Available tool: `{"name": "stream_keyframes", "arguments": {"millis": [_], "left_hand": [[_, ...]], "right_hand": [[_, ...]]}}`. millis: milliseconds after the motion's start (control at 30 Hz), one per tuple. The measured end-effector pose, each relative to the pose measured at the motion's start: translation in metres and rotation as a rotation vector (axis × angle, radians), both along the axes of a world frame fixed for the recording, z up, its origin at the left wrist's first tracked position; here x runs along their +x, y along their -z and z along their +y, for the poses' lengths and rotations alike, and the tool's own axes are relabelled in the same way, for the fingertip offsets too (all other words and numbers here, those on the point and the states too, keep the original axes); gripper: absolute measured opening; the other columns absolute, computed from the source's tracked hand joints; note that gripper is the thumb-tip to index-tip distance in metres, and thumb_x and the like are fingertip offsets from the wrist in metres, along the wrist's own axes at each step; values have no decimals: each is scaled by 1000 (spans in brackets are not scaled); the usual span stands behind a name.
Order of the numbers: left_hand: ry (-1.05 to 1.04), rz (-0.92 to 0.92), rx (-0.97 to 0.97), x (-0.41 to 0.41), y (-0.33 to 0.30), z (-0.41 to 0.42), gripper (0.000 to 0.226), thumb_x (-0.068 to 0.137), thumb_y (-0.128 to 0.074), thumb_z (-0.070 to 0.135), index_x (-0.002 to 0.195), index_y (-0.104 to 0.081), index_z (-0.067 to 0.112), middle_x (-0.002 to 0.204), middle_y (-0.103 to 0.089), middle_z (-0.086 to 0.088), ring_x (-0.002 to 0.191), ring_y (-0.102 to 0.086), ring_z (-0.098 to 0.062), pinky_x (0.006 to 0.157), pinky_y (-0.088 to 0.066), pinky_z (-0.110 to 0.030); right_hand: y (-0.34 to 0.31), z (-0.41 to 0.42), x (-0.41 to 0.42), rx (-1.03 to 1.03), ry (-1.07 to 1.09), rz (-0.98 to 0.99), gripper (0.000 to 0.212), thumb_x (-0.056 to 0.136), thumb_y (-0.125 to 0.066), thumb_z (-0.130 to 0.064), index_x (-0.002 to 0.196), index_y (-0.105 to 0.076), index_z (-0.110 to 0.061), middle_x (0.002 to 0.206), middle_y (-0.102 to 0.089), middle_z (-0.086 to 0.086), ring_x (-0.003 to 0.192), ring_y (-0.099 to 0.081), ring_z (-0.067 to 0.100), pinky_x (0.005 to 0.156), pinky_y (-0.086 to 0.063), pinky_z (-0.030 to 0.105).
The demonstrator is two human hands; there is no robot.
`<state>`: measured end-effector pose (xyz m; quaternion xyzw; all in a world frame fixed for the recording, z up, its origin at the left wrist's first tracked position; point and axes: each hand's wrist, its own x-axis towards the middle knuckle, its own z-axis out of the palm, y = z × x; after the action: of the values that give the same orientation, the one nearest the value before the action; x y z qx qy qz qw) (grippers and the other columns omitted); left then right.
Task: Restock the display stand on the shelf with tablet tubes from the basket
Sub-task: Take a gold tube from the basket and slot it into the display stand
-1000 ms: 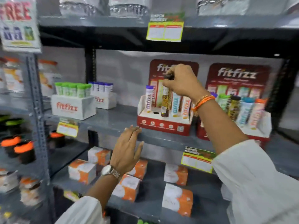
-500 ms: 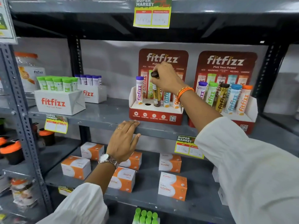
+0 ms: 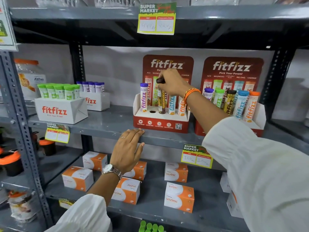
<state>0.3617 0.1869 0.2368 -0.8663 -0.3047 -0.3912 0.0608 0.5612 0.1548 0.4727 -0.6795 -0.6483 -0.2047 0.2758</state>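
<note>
A red and white fitfizz display stand sits on the grey middle shelf. My right hand grips the dark cap of a gold and brown tablet tube, which stands upright in the stand's middle hole. A purple-capped tube stands at the stand's left, and blue and orange tubes stand at its right. One hole between the purple and brown tubes is open. My left hand rests flat on the shelf's front edge, holding nothing. The basket is out of view.
A second, full fitfizz stand sits to the right. White fitfizz boxes of green-capped and purple-capped tubes stand at the left. Orange and white Vizinc boxes lie on the lower shelf. Price tags hang from shelf edges.
My right hand has lowered the brown tube into the stand's middle hole. My left hand has stayed on the shelf edge. The view has moved closer.
</note>
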Motion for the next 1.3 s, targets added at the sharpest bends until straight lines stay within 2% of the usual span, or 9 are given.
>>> {"name": "stream_keyframes", "arguments": {"millis": [133, 300, 433, 567, 700, 800, 933, 1133, 1300], "left_hand": [[9, 5, 4, 0, 0, 0, 48, 99, -46, 37, 140, -52, 13, 139, -59, -8, 129, -53, -28, 113, -32, -38], [0, 19, -21, -1, 0, 0, 53, 100, -36, 44, 143, -50, 16, 143, -56, -5, 133, -49, -26, 117, -31, -39], [-2, 28, -25, 0, 1, 1, 55, 100, -33, 46, 144, -48, 17, 145, -54, -5, 135, -48, -25, 118, -27, -38], [-13, 38, -49, 0, 1, 0, 54, 100, -37, 44, 147, -46, 18, 148, -52, -5, 138, -45, -26, 120, -27, -40], [-13, 58, -54, -2, 1, 0, 55, 101, -36, 45, 148, -43, 18, 150, -50, -4, 140, -43, -25, 121, -24, -38], [-11, 73, -53, -3, 0, 0, 55, 101, -36, 44, 149, -42, 19, 151, -49, -3, 141, -42, -24, 122, -24, -39], [-11, 66, -41, -3, -1, -1, 54, 100, -39, 43, 147, -45, 17, 147, -53, -5, 137, -47, -25, 120, -24, -38], [-13, 75, -54, -3, 1, -1, 55, 101, -37, 45, 148, -43, 18, 150, -50, -5, 140, -44, -26, 120, -22, -38], [17, 52, -49, -4, -3, -6, 57, 101, -40, 43, 151, -39, 16, 155, -44, -5, 145, -37, -21, 124, -13, -33]], "right_hand": [[-8, -5, -3, -48, 25, -17, 28, 86, -73, -17, 112, -67, -8, 109, -69, 11, 99, -66, 27, 82, -58, 36], [-20, -12, -5, -212, -31, 36, 37, 84, -59, 9, 111, -68, -15, 125, -60, 9, 102, -56, 22, 64, -44, 18], [-23, -14, -7, -271, -59, 52, 36, 83, -55, 8, 106, -69, -17, 131, -57, 9, 119, -55, 27, 76, -46, 28], [-23, -11, -5, -262, -68, 29, 15, 89, -68, -10, 102, -70, -16, 107, -59, -1, 111, -61, 24, 77, -46, 26], [-20, -7, -1, -267, -44, 17, 29, 89, -68, -7, 116, -63, -17, 122, -61, 6, 114, -60, 25, 91, -51, 33], [-16, -2, -1, -294, 3, -13, 38, 88, -68, -7, 121, -57, -21, 124, -61, 4, 116, -58, 24, 104, -47, 48], [-12, 3, 1, -304, 32, 20, 41, 89, -66, -6, 124, -55, -23, 123, -61, 3, 118, -57, 25, 109, -40, 56], [-12, 3, 3, -308, 37, 36, 46, 88, -66, -5, 128, -52, -23, 123, -61, 4, 118, -56, 26, 110, -39, 58], [-13, -4, -8, -237, 28, 15, 56, 87, -67, -8, 133, -47, -31, 138, -54, 0, 132, -48, 26, 112, -27, 64]]}}
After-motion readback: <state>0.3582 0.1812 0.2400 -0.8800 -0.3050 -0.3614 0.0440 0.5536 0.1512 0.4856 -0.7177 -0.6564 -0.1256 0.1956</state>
